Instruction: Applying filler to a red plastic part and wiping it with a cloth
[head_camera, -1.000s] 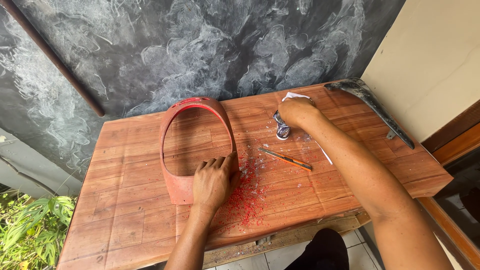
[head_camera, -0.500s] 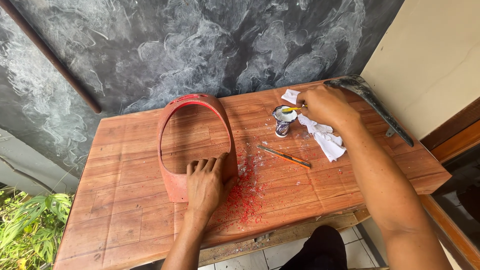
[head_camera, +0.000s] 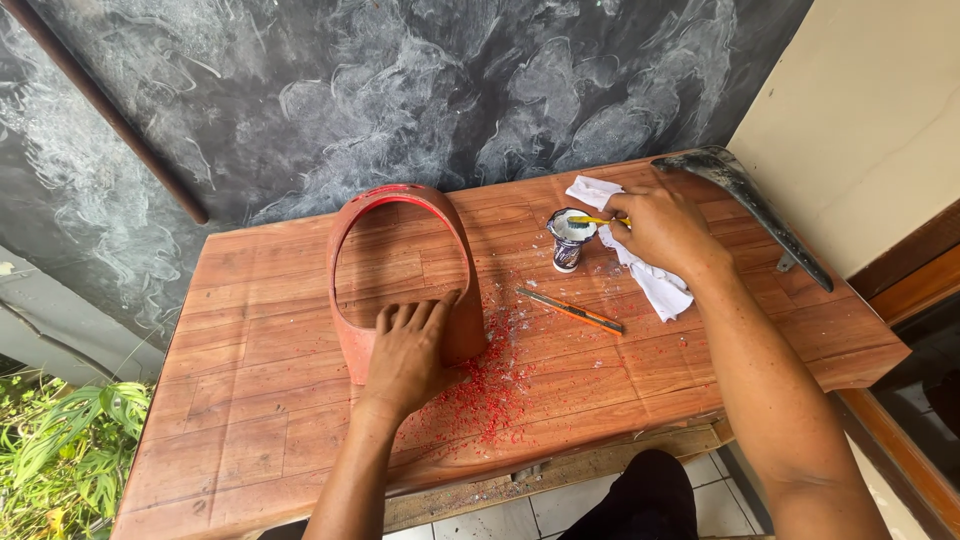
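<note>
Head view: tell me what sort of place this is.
Probably a makeshift outdoor repair or paint workspace: a worn wooden table against a smeared dark wall, red paint flakes beside a red curved plastic panel, and green plants beyond the edge.

A knife (head_camera: 570, 310) lies on the table (head_camera: 250, 400) near its middle, with red shavings (head_camera: 480, 400) scattered from there toward the front edge. A dark curved panel (head_camera: 745, 210) rests along the right edge near the back corner. Green plants (head_camera: 60, 450) grow beyond the left edge.
</note>
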